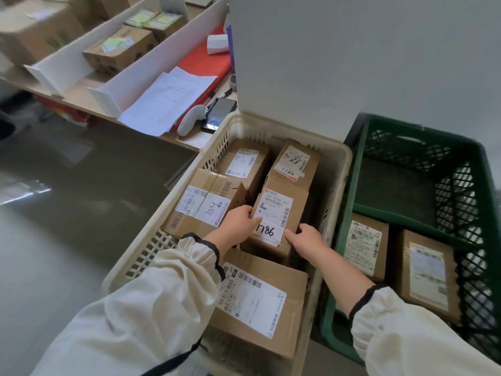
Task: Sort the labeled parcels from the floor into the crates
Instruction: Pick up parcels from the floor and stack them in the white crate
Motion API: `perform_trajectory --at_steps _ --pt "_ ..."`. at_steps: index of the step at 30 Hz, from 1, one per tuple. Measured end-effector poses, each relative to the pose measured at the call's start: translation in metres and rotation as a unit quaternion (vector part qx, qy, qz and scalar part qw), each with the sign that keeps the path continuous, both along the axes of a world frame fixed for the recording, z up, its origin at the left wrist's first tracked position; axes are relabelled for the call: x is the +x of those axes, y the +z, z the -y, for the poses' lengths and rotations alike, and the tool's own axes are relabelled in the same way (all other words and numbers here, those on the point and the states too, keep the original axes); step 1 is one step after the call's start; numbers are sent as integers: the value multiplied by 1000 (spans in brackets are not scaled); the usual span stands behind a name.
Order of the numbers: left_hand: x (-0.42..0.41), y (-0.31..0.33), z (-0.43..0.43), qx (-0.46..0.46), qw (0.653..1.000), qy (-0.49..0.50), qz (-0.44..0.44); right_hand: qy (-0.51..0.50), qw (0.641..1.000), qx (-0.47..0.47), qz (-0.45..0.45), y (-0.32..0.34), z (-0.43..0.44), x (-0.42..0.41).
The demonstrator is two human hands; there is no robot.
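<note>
Two crates stood side by side: a beige crate (339, 169) and a green crate (349, 202). The beige one held five parcels, the green one two (both in its near compartment). Both hands were on the parcel marked 1786 (279, 210) in the middle of the beige crate. The left hand (238, 223) curled round its left edge with the thumb on the label. The right hand (306, 240) gripped its near right corner.
</note>
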State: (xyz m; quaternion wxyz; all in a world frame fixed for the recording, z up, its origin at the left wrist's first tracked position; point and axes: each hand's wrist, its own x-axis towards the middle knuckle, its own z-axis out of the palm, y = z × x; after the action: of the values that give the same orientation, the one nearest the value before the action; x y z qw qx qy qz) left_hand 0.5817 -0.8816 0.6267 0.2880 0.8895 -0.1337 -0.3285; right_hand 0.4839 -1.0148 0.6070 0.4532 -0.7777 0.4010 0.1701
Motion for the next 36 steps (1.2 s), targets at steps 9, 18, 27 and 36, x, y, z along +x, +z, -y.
perform_trajectory --at_steps 9,18,27,36 --pt "74 8 -95 63 991 69 94 -39 975 125 177 46 -79 52" --pt "99 -6 -106 27 996 21 85 -14 983 174 48 16 -134 99" --pt "108 -3 -111 -2 999 18 32 -51 979 195 10 28 -136 110" --pt "39 105 -31 -205 955 -210 -38 -305 898 162 273 111 -59 2"
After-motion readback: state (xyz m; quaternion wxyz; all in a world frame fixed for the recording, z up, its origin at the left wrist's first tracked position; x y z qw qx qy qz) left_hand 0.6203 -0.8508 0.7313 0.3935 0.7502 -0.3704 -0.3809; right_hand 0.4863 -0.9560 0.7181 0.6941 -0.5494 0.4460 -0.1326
